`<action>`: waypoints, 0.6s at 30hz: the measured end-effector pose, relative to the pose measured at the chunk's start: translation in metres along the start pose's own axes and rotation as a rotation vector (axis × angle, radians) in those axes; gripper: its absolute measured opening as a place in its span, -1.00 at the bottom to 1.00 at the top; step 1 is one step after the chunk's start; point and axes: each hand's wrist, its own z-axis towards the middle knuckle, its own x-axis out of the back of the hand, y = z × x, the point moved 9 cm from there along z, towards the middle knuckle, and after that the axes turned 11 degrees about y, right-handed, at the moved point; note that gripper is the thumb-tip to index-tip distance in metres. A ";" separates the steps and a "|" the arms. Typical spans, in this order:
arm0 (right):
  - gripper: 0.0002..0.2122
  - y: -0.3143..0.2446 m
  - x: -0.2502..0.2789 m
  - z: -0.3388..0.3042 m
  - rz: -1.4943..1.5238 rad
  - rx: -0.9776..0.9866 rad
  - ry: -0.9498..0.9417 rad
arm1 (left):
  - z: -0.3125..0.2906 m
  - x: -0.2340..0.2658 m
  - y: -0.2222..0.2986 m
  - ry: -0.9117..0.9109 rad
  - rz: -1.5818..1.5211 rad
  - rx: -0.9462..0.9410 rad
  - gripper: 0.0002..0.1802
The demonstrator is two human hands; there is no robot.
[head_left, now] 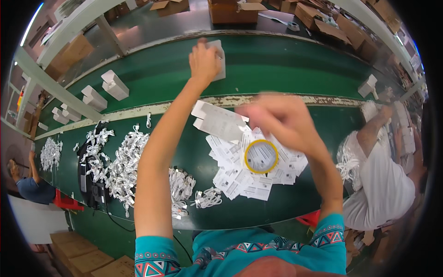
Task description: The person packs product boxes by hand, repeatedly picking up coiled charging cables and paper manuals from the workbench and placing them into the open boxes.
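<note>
Out on the far green belt, my left hand (205, 61) is closed around a small white box (221, 60), which it partly hides. My right hand (284, 119) is smeared by motion above a fan of printed leaflets (256, 187). Its fingers are curled, with the tips beside the right end of another white box (219, 121). That box lies at a slant with flaps open at its left end; whether the fingers grip it cannot be made out. A yellow-rimmed tape roll (261, 156) rests on the leaflets.
Piles of white bundled cables (125, 166) cover the table's left, by a black object (85, 168). Several white boxes (115, 85) stand on the belt. A pale rail (295, 99) divides belt and table. People work at both sides, one in a white shirt (380, 189).
</note>
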 end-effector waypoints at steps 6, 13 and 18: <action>-0.63 -0.099 0.001 -0.121 0.668 0.182 -0.531 | -0.026 0.105 0.082 0.305 -0.344 -0.179 -0.71; -0.91 -0.070 0.054 -0.140 0.043 0.305 0.178 | -0.182 0.219 0.189 0.057 -0.707 -0.391 -0.67; -0.91 0.125 0.076 -0.114 -0.264 -0.180 0.431 | -0.279 0.217 0.247 -0.117 -0.965 -0.526 -0.71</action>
